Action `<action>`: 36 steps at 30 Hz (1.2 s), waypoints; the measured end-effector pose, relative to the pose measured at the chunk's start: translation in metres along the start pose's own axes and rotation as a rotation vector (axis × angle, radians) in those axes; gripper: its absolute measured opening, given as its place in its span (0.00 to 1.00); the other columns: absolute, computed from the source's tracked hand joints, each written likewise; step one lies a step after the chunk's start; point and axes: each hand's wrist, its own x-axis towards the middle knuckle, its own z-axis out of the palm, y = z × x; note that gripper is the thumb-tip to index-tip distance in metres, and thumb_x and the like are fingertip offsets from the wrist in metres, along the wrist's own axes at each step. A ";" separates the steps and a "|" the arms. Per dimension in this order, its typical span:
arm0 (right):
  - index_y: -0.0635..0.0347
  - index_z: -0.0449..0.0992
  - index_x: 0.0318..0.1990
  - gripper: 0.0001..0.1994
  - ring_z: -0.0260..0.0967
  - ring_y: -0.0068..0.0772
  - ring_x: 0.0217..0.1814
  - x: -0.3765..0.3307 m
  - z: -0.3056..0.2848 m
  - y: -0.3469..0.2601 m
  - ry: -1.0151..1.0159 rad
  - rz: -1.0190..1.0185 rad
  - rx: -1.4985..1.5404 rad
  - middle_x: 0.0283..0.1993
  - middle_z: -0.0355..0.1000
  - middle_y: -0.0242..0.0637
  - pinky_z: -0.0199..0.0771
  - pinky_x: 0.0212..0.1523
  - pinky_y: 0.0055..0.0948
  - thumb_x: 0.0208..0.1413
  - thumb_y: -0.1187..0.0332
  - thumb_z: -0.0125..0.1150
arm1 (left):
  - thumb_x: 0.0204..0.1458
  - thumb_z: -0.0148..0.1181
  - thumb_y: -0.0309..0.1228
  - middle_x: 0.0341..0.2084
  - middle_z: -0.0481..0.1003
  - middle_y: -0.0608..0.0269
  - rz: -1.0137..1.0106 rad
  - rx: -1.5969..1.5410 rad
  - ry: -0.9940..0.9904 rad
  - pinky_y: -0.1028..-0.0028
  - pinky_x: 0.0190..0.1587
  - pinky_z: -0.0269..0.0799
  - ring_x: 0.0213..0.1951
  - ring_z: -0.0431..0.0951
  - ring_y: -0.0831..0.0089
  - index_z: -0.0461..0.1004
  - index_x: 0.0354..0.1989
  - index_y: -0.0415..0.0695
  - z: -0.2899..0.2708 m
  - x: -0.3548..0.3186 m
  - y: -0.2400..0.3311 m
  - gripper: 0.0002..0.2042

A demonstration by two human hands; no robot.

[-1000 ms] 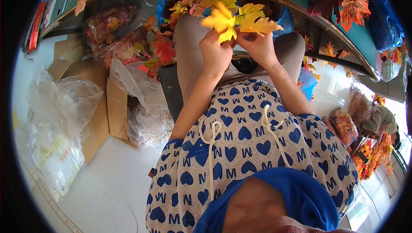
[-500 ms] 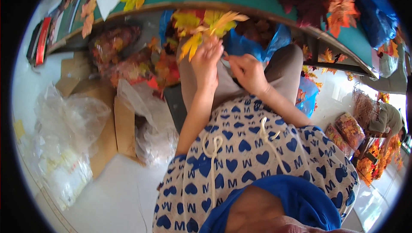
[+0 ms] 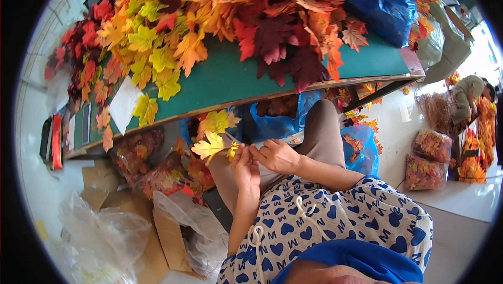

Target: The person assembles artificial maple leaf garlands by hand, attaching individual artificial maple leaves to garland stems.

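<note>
Over my lap, my left hand (image 3: 245,169) is closed on the stem end of a spray of yellow artificial maple leaves (image 3: 208,147). The leaves stick out to the left of my fingers, toward the table's front edge. Right beside it, my right hand (image 3: 279,157) is pinched, its fingertips meeting those of the left hand near the stem. Whatever lies between the right fingertips is too small to make out. Just behind the spray, another yellow-green leaf (image 3: 215,122) shows below the table edge.
A green table (image 3: 220,85) bears a heap of orange, yellow, red and dark purple artificial leaves (image 3: 209,6). A blue plastic bag (image 3: 377,12) lies on its right end. Underneath are open blue bags (image 3: 272,123). Left on the floor are a cardboard box (image 3: 167,242) and clear plastic (image 3: 105,237). Another person (image 3: 466,98) works far right.
My view has lifted, bringing the table's leaf heap into sight. The yellow spray now points left instead of up, and both hands have come closer together at its stem.
</note>
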 end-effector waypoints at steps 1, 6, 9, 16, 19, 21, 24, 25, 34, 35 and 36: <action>0.66 0.73 0.44 0.19 0.67 0.29 0.36 0.005 -0.017 0.006 0.089 -0.043 0.043 0.30 0.69 0.31 0.70 0.35 0.22 0.41 0.68 0.55 | 0.52 0.57 0.24 0.32 0.74 0.67 0.010 -0.052 -0.110 0.78 0.41 0.71 0.35 0.75 0.77 0.71 0.41 0.44 -0.007 0.007 0.004 0.09; 0.62 0.74 0.43 0.17 0.73 0.33 0.36 0.012 -0.118 0.074 0.544 -0.045 -0.039 0.40 0.74 0.36 0.75 0.32 0.26 0.40 0.77 0.60 | 0.53 0.56 0.26 0.28 0.70 0.69 -0.018 -0.162 -0.246 0.80 0.36 0.73 0.30 0.72 0.82 0.70 0.39 0.44 0.004 0.018 0.026 0.06; 0.62 0.75 0.39 0.11 0.72 0.37 0.36 0.011 -0.156 0.146 0.859 0.306 -0.327 0.38 0.74 0.38 0.73 0.34 0.31 0.46 0.79 0.59 | 0.52 0.58 0.28 0.28 0.70 0.69 -0.150 -0.158 -0.234 0.82 0.32 0.73 0.27 0.71 0.83 0.71 0.38 0.44 0.007 0.015 0.020 0.07; 0.58 0.72 0.40 0.10 0.69 0.46 0.40 0.006 -0.129 0.286 0.269 0.580 -0.584 0.38 0.70 0.41 0.72 0.41 0.38 0.49 0.73 0.52 | 0.51 0.59 0.28 0.28 0.73 0.69 -0.277 -0.163 -0.196 0.84 0.29 0.72 0.27 0.73 0.83 0.73 0.38 0.43 0.006 0.008 0.007 0.07; 0.57 0.72 0.35 0.08 0.69 0.46 0.40 0.005 -0.139 0.292 0.145 0.670 -0.571 0.36 0.69 0.43 0.72 0.39 0.38 0.47 0.74 0.50 | 0.52 0.58 0.27 0.31 0.74 0.68 -0.263 -0.122 -0.144 0.83 0.30 0.74 0.28 0.74 0.82 0.72 0.45 0.40 0.015 0.001 0.015 0.12; 0.54 0.74 0.33 0.06 0.69 0.44 0.39 0.006 -0.153 0.280 0.286 0.640 -0.602 0.36 0.69 0.40 0.72 0.38 0.37 0.48 0.71 0.52 | 0.52 0.58 0.27 0.31 0.75 0.68 -0.263 -0.106 -0.131 0.83 0.31 0.75 0.28 0.74 0.82 0.72 0.44 0.41 0.009 0.002 0.013 0.12; 0.50 0.78 0.33 0.06 0.70 0.43 0.38 0.002 -0.171 0.264 0.401 0.706 -0.609 0.35 0.71 0.38 0.71 0.36 0.37 0.51 0.66 0.54 | 0.52 0.58 0.27 0.30 0.75 0.69 -0.309 -0.107 -0.167 0.82 0.31 0.76 0.29 0.76 0.81 0.72 0.44 0.42 -0.001 0.005 0.009 0.11; 0.50 0.78 0.33 0.06 0.70 0.43 0.38 -0.004 -0.176 0.265 0.395 0.708 -0.616 0.35 0.71 0.38 0.71 0.36 0.37 0.51 0.66 0.54 | 0.52 0.58 0.26 0.30 0.75 0.68 -0.328 -0.084 -0.192 0.81 0.32 0.76 0.29 0.76 0.81 0.72 0.43 0.42 0.000 0.004 0.008 0.10; 0.56 0.80 0.36 0.07 0.73 0.23 0.32 -0.057 -0.185 0.262 0.693 0.905 0.017 0.34 0.76 0.34 0.71 0.34 0.22 0.53 0.67 0.58 | 0.52 0.55 0.22 0.31 0.75 0.67 -0.332 0.015 -0.307 0.78 0.36 0.76 0.33 0.77 0.78 0.72 0.43 0.44 0.016 -0.017 0.017 0.10; 0.64 0.79 0.37 0.07 0.74 0.23 0.35 -0.056 -0.177 0.257 0.957 0.886 0.315 0.35 0.76 0.35 0.72 0.37 0.19 0.53 0.72 0.59 | 0.52 0.55 0.22 0.31 0.75 0.67 -0.326 0.009 -0.313 0.78 0.37 0.76 0.33 0.77 0.78 0.72 0.43 0.44 0.016 -0.019 0.018 0.10; 0.70 0.77 0.36 0.06 0.74 0.31 0.37 -0.056 -0.169 0.252 1.229 0.881 0.603 0.36 0.75 0.39 0.75 0.41 0.23 0.53 0.77 0.58 | 0.52 0.55 0.22 0.31 0.75 0.66 -0.327 -0.010 -0.308 0.77 0.38 0.76 0.34 0.77 0.77 0.71 0.43 0.44 0.017 -0.019 0.019 0.10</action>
